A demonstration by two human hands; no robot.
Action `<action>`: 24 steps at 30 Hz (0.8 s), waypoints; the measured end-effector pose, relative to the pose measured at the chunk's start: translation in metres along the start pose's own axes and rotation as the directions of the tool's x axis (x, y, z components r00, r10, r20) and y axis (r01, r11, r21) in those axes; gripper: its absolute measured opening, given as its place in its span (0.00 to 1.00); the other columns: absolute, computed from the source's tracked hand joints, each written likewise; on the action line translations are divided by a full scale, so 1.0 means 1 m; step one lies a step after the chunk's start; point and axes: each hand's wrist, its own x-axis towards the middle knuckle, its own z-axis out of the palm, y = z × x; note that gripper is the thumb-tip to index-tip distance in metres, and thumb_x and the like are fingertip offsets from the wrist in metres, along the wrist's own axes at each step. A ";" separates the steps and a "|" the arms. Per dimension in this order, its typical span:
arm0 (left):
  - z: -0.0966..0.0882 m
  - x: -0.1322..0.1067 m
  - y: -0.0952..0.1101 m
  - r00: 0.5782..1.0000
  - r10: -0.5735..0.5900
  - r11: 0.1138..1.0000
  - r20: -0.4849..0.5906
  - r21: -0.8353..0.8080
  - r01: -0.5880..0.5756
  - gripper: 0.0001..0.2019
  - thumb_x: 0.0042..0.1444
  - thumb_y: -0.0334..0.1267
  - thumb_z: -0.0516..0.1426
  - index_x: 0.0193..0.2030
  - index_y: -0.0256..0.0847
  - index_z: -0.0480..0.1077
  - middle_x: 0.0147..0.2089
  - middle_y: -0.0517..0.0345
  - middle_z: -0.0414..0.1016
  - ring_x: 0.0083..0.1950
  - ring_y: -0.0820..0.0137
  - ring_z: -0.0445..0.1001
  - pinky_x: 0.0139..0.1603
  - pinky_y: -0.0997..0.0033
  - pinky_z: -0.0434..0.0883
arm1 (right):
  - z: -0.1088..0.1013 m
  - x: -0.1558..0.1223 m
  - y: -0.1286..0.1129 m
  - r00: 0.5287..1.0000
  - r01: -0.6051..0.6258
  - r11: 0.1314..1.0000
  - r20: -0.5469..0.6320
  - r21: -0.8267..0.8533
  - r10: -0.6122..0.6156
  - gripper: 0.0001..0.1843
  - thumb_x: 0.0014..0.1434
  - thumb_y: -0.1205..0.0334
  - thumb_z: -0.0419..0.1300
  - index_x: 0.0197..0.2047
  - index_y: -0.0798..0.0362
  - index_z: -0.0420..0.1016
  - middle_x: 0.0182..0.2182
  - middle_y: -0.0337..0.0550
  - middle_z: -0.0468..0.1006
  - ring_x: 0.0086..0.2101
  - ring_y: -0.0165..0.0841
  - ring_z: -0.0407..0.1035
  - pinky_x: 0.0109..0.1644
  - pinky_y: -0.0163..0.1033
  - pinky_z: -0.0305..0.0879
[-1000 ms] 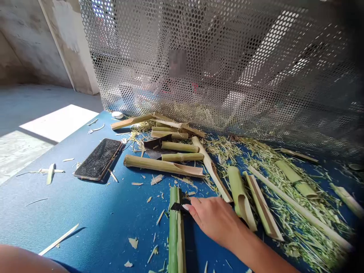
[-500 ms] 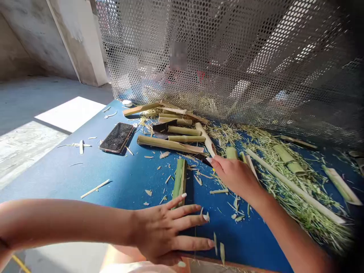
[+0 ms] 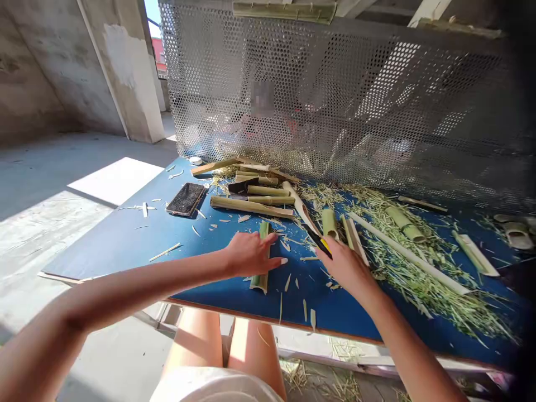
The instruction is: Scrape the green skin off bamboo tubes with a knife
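My left hand (image 3: 249, 254) lies across a short split piece of green bamboo (image 3: 259, 282), fingers bent over it and thumb stretched out to the right. The bamboo rests on the blue tabletop, its near end and far tip showing. My right hand (image 3: 341, 259) is closed round a utility knife (image 3: 321, 243) with a black and yellow body, pointing up and left. Just beyond the knife lies a long pale wooden piece (image 3: 295, 201) with a hollowed end. A short bamboo tube (image 3: 329, 223) stands close to my right fingers.
A phone (image 3: 186, 199) lies at left on the blue table (image 3: 125, 240). Several bamboo strips (image 3: 251, 207) are piled at the back. Green shavings (image 3: 402, 273) cover the right side, with a long pale stick (image 3: 408, 254) across them. A perforated metal panel (image 3: 335, 106) rises behind.
My left hand has moved from spread fingers near the table's front edge onto the split bamboo. My right hand has drawn back from the pale wooden piece with the utility knife now showing. The view has tilted up.
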 end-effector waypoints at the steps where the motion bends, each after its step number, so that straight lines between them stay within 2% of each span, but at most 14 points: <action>1: 0.004 0.008 0.012 0.999 -0.034 0.999 0.022 0.010 0.034 0.31 0.58 0.55 0.46 0.63 0.38 0.53 0.42 0.42 0.72 0.42 0.56 0.73 0.37 0.62 0.69 | -0.004 0.001 -0.003 0.999 -0.001 1.000 -0.040 0.003 0.001 0.10 0.61 0.59 0.49 0.41 0.55 0.66 0.35 0.52 0.75 0.33 0.39 0.70 0.29 0.36 0.56; 3: 0.007 0.020 0.021 0.994 -0.070 0.998 0.086 0.006 0.070 0.30 0.57 0.48 0.49 0.64 0.37 0.52 0.44 0.40 0.71 0.44 0.56 0.72 0.37 0.63 0.69 | -0.011 0.001 -0.009 0.996 0.000 1.000 -0.090 0.015 0.002 0.09 0.61 0.60 0.48 0.38 0.55 0.66 0.36 0.52 0.73 0.34 0.39 0.69 0.30 0.37 0.56; 6: -0.008 0.013 0.008 0.988 -0.068 0.994 0.135 -0.072 0.078 0.26 0.57 0.41 0.48 0.63 0.41 0.54 0.39 0.48 0.73 0.39 0.62 0.72 0.36 0.67 0.67 | -0.018 -0.004 -0.008 0.995 0.010 0.998 -0.102 0.066 -0.003 0.11 0.62 0.60 0.45 0.37 0.54 0.65 0.34 0.51 0.73 0.32 0.38 0.68 0.29 0.37 0.55; 8: -0.027 -0.016 -0.010 0.986 -0.122 0.986 0.117 -0.103 0.134 0.24 0.58 0.39 0.46 0.62 0.44 0.57 0.33 0.54 0.72 0.32 0.67 0.70 0.32 0.71 0.65 | -0.017 -0.012 -0.001 0.995 0.014 0.994 -0.102 0.109 -0.003 0.12 0.62 0.59 0.43 0.36 0.53 0.65 0.32 0.50 0.73 0.30 0.38 0.68 0.28 0.37 0.54; 9: -0.036 -0.036 -0.019 0.981 -0.170 0.979 0.095 -0.095 0.179 0.24 0.58 0.39 0.45 0.62 0.45 0.57 0.33 0.55 0.71 0.31 0.69 0.69 0.30 0.72 0.63 | -0.016 -0.017 0.005 0.994 0.009 0.992 -0.107 0.129 0.005 0.12 0.62 0.59 0.43 0.35 0.52 0.64 0.31 0.50 0.73 0.29 0.38 0.68 0.27 0.37 0.54; 11: -0.051 -0.083 -0.036 0.960 -0.279 0.960 -0.022 -0.009 0.278 0.24 0.60 0.37 0.44 0.64 0.46 0.55 0.36 0.55 0.69 0.31 0.72 0.68 0.33 0.74 0.62 | -0.011 -0.029 0.020 0.992 -0.002 0.986 -0.125 0.164 0.023 0.12 0.61 0.57 0.43 0.32 0.51 0.64 0.30 0.50 0.74 0.28 0.38 0.68 0.27 0.37 0.55; 12: -0.054 -0.106 -0.044 0.939 -0.341 0.939 -0.035 0.036 0.342 0.24 0.60 0.37 0.43 0.64 0.46 0.55 0.36 0.56 0.68 0.31 0.73 0.68 0.34 0.74 0.61 | -0.008 -0.035 0.029 0.991 -0.012 0.984 -0.131 0.180 0.036 0.13 0.60 0.55 0.43 0.30 0.51 0.63 0.29 0.49 0.74 0.27 0.38 0.68 0.26 0.37 0.56; 14: -0.053 -0.143 -0.057 0.856 -0.517 0.842 -0.021 0.167 0.513 0.25 0.60 0.37 0.44 0.65 0.44 0.54 0.33 0.57 0.69 0.30 0.72 0.68 0.34 0.74 0.60 | -0.002 -0.043 0.044 0.988 -0.023 0.979 -0.143 0.204 0.054 0.15 0.60 0.51 0.44 0.27 0.49 0.61 0.25 0.48 0.73 0.24 0.39 0.67 0.26 0.38 0.56; 16: -0.043 -0.165 -0.067 0.770 -0.638 0.748 -0.022 0.223 0.626 0.27 0.59 0.37 0.44 0.65 0.34 0.51 0.33 0.54 0.72 0.33 0.68 0.71 0.34 0.74 0.60 | 0.000 -0.045 0.053 0.989 -0.041 0.973 -0.129 0.228 0.072 0.16 0.59 0.48 0.44 0.27 0.48 0.60 0.22 0.47 0.72 0.23 0.40 0.67 0.26 0.38 0.57; 17: -0.037 -0.170 -0.070 0.749 -0.663 0.723 -0.017 0.244 0.646 0.27 0.59 0.36 0.44 0.64 0.28 0.51 0.33 0.51 0.73 0.34 0.67 0.72 0.34 0.73 0.60 | 0.000 -0.045 0.054 0.989 -0.053 0.972 -0.119 0.230 0.083 0.17 0.59 0.47 0.43 0.26 0.48 0.60 0.22 0.47 0.72 0.23 0.40 0.67 0.25 0.38 0.57; 19: -0.027 -0.171 -0.074 0.762 -0.647 0.730 -0.004 0.285 0.621 0.23 0.59 0.34 0.43 0.58 0.20 0.58 0.34 0.47 0.75 0.37 0.66 0.73 0.36 0.73 0.62 | -0.002 -0.042 0.051 0.990 -0.068 0.974 -0.109 0.218 0.093 0.17 0.58 0.46 0.43 0.26 0.47 0.59 0.21 0.47 0.71 0.23 0.41 0.67 0.25 0.39 0.56; 22: -0.020 -0.162 -0.071 0.820 -0.572 0.771 0.036 0.363 0.522 0.20 0.61 0.31 0.39 0.45 0.21 0.68 0.32 0.47 0.76 0.36 0.67 0.74 0.37 0.74 0.62 | -0.007 -0.042 0.041 0.987 -0.053 0.976 -0.135 0.214 0.083 0.17 0.58 0.45 0.42 0.25 0.46 0.58 0.21 0.47 0.71 0.23 0.41 0.67 0.25 0.39 0.55; 24: -0.019 -0.155 -0.063 0.834 -0.550 0.787 0.047 0.363 0.499 0.20 0.61 0.31 0.39 0.46 0.21 0.69 0.30 0.48 0.76 0.34 0.67 0.74 0.35 0.73 0.63 | -0.009 -0.048 0.036 0.986 -0.035 0.968 -0.147 0.249 0.074 0.17 0.57 0.45 0.43 0.25 0.46 0.58 0.21 0.48 0.71 0.24 0.43 0.68 0.26 0.40 0.56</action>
